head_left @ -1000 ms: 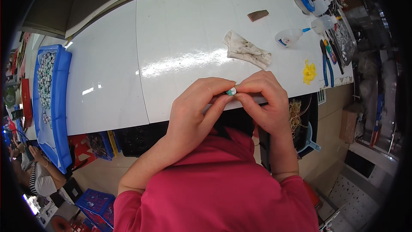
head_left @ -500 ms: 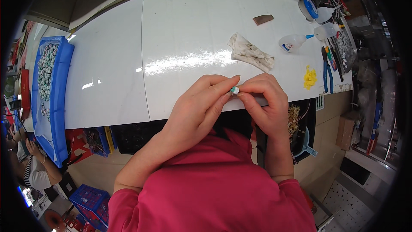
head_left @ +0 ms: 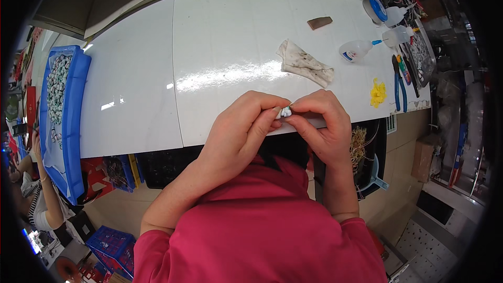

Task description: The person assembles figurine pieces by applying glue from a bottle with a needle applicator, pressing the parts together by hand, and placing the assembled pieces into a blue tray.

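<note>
Between the fingertips of both hands is a small white and green part (head_left: 285, 111), too small to name more exactly. My left hand (head_left: 242, 123) pinches it from the left with thumb and forefinger. From the other side my right hand (head_left: 326, 124) grips it, also thumb against forefinger. Both hands are above the front edge of the white worktable (head_left: 220, 31). Just beyond them lies a stained, folded white cloth (head_left: 306, 64). The fingers cover much of the part.
At the left, a blue tray (head_left: 76, 105) holds many small white and green pieces. To the right are a yellow lump (head_left: 378, 94), blue-handled pliers (head_left: 400, 86), a squeeze bottle (head_left: 356, 51) and a blue-lidded tub (head_left: 376, 9). A brown block (head_left: 319, 22) lies farther back. A co-worker's arm (head_left: 48, 188) shows far left.
The small part has turned between my fingers and shows more of its white side. My hands have barely shifted. At the far left the co-worker's arm has moved up toward the tray.
</note>
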### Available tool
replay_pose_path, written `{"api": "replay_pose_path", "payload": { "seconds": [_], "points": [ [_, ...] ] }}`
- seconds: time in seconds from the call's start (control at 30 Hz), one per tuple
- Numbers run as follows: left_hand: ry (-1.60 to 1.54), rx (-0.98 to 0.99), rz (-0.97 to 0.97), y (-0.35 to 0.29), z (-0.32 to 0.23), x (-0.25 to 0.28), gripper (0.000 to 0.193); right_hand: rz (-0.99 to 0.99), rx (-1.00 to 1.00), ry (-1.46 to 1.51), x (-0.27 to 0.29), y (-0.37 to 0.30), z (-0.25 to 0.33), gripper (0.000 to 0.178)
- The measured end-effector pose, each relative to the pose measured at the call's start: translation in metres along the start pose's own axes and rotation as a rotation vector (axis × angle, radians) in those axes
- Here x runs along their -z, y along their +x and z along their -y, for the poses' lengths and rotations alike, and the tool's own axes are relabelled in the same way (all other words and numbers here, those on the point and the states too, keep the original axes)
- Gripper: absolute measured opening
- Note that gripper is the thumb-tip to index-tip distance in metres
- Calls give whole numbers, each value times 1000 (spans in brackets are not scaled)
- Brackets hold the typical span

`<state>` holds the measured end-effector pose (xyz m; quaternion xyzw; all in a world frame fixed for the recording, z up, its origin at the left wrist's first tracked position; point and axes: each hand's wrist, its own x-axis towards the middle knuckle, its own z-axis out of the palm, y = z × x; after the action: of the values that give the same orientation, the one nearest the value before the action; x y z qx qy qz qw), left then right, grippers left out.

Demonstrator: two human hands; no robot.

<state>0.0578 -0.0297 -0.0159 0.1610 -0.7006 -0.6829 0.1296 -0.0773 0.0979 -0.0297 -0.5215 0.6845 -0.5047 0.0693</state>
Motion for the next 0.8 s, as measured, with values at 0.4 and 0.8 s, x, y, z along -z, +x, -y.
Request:
{"api": "replay_pose_path", "payload": {
  "seconds": [0.4, 0.8],
  "points": [
    [79, -70, -27, 2, 2, -1, 18, -6, 27, 3, 1, 1, -1, 19],
    [-136, 34, -134, -5, 1, -1, 16, -23, 100, -24, -8, -2, 1, 22]
  ]
}}
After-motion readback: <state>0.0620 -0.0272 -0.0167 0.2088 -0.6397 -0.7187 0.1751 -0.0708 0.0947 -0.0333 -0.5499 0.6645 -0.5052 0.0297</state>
